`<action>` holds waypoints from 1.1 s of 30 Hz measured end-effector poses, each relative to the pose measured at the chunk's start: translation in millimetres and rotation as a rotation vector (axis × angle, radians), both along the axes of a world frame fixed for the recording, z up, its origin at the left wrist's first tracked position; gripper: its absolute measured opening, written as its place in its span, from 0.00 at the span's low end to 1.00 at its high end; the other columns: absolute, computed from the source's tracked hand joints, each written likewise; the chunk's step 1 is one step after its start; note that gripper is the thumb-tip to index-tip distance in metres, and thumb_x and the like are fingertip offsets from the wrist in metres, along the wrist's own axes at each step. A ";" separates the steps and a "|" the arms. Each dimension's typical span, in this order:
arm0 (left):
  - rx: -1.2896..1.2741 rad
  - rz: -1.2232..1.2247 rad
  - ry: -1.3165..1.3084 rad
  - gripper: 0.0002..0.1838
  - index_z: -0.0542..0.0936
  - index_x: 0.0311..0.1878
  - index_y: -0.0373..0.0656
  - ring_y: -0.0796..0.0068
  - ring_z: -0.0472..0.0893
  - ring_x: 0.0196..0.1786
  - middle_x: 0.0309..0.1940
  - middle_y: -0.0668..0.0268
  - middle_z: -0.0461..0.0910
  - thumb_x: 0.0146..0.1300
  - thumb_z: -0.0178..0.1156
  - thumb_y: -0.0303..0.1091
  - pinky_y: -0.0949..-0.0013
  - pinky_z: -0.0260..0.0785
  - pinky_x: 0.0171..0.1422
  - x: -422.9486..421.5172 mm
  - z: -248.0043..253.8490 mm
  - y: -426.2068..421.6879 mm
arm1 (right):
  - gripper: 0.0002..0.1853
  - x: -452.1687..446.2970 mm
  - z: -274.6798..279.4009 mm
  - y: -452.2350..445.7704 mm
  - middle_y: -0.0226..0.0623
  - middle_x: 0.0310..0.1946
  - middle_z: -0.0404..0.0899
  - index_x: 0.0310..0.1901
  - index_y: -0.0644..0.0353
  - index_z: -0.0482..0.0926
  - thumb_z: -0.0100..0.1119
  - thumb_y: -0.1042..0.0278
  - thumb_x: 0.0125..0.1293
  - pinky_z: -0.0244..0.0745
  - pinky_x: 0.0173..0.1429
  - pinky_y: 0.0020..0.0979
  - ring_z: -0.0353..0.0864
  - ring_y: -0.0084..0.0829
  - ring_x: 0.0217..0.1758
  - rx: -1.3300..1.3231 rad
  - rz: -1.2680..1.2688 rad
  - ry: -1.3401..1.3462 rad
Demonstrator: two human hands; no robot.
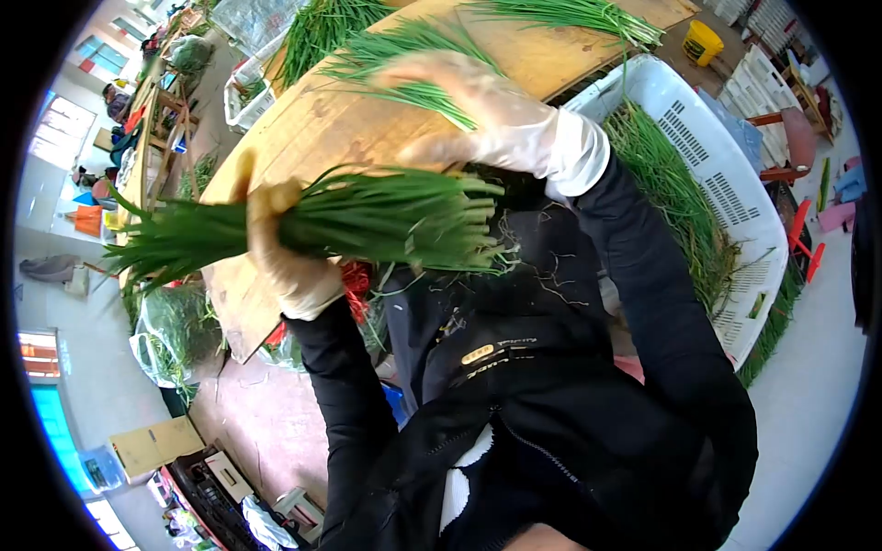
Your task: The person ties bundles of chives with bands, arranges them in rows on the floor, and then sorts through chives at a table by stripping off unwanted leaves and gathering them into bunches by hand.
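Note:
My left hand (280, 239), in a thin translucent glove, is wrapped around the middle of a thick bunch of garlic chives (386, 220). The bunch lies sideways above my lap, leaf tips to the left, pale cut ends to the right. My right hand (487, 115), gloved too and blurred by motion, is spread with thumb and fingers apart. It is over a smaller bunch of chives (413, 50) on the wooden table (303, 129); whether it touches them I cannot tell. Loose root strands lie on my dark apron (551, 266).
A white plastic crate (717, 165) full of chives stands at my right. More chive bunches (570, 14) lie along the table's far side. A yellow bucket (703, 43) stands beyond. Bagged greens (179, 331) are on the floor at left. Another person (117, 101) is far back left.

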State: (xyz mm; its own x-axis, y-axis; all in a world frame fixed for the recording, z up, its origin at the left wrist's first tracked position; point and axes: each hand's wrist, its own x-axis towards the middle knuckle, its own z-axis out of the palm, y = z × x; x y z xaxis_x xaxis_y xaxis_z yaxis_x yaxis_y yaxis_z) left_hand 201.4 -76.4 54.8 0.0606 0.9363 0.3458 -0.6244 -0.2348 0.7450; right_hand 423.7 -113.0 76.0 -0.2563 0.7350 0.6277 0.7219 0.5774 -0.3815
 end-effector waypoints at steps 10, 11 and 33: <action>-0.164 -0.404 -0.747 0.18 0.71 0.50 0.41 0.77 0.75 0.37 0.31 0.67 0.76 0.54 0.53 0.31 0.57 0.53 0.64 -89.0 -98.9 73.5 | 0.14 -74.4 -99.1 -56.6 0.27 0.36 0.76 0.43 0.60 0.73 0.59 0.77 0.52 0.69 0.44 0.19 0.74 0.18 0.39 -0.621 0.305 1.026; -0.170 -0.319 -0.580 0.19 0.70 0.51 0.42 0.77 0.75 0.38 0.32 0.67 0.76 0.54 0.54 0.31 0.55 0.53 0.64 -83.7 -92.8 58.5 | 0.12 -65.6 -90.5 -51.2 0.27 0.34 0.76 0.40 0.61 0.74 0.59 0.77 0.52 0.70 0.43 0.19 0.74 0.18 0.38 -0.658 0.237 0.971; -0.309 0.217 -0.348 0.09 0.76 0.36 0.39 0.70 0.75 0.42 0.37 0.64 0.77 0.52 0.54 0.33 0.63 0.63 0.54 -109.4 -116.1 68.4 | 0.11 -29.3 -113.9 -72.8 0.35 0.28 0.79 0.40 0.63 0.76 0.52 0.65 0.60 0.72 0.31 0.19 0.78 0.21 0.29 -1.028 0.453 0.697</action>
State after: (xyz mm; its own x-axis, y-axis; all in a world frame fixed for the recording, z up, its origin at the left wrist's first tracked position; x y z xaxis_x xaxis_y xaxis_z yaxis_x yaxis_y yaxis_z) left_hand 91.9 -8.0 -61.2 -0.2157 0.9763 0.0165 -0.8089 -0.1881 0.5570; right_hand 394.4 -185.8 -37.9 -0.4565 0.8876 -0.0612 0.0180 -0.0596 -0.9981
